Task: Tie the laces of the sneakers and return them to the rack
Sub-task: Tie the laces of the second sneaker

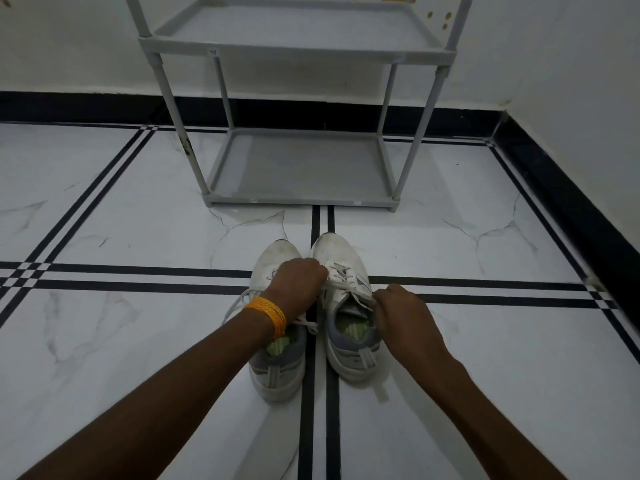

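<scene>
Two white sneakers stand side by side on the floor, toes pointing at the rack. My left hand [299, 284] reaches across the left sneaker [277, 365] and pinches a white lace of the right sneaker [346, 348]. On the other side of that shoe's tongue my right hand [403, 317] grips the other lace end, so the lace [341, 289] stretches between both hands. Loose laces of the left sneaker [239, 303] trail out beside my left wrist. The grey shoe rack [301, 51] stands against the wall ahead, both visible shelves bare.
The floor is white marble tile with black stripes [138, 270]. A black skirting [568, 199] runs along the back wall and the right wall, which meet in a corner at the right. An orange thread band [270, 315] circles my left wrist.
</scene>
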Tool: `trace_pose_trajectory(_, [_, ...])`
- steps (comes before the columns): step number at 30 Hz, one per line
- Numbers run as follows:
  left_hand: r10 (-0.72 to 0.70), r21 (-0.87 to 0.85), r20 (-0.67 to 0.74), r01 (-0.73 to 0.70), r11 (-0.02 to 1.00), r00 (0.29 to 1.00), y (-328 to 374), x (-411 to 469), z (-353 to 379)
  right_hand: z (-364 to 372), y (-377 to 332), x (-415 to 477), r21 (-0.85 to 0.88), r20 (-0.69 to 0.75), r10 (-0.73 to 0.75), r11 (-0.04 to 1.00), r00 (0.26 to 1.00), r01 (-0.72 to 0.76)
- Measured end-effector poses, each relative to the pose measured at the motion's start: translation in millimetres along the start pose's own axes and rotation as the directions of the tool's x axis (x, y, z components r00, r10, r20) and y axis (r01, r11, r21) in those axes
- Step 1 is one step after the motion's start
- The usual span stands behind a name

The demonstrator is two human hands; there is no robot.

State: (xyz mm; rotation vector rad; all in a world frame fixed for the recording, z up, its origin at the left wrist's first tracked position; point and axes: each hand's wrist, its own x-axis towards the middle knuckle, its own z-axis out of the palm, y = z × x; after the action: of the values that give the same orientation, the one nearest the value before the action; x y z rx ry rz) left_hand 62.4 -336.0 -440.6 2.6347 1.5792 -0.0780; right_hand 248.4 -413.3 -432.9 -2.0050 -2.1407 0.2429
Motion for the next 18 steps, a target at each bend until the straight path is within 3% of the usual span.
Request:
trace_pose_trajectory(3, [-0.061, 0.119, 0.031, 0.057, 0.991, 0.998, -2.9, 3.5, -3.8, 1.4, -2.3, -5.4, 0.051, -0.007, -0.015, 0.999, 1.000, 0.016])
trace_pose_trajectory(7, [-0.014, -0.179, 0.065, 0.025, 0.984, 0.998, 8.9, 2.9, -5.8, 0.1, -6.5, 2.0, -0.026, 0.054, -0.008, 1.000, 0.999, 0.010])
trace_pose_trajectory(13, [0.179, 0.074, -0.069, -0.173, 0.982, 0.982, 18.3, -3.6, -3.1, -1.6, -4.0, 3.2, 0.039, 0.024, -0.001, 0.999, 1.000, 0.000])
trace_pose_trajectory(18, [0.176, 0.127, -0.073, -0.166, 0.978, 0.982, 11.4, -7.3, -7.8, 2.5, 0.1, -3.1, -0.029, 0.023, -0.026, 0.999, 0.999, 0.027])
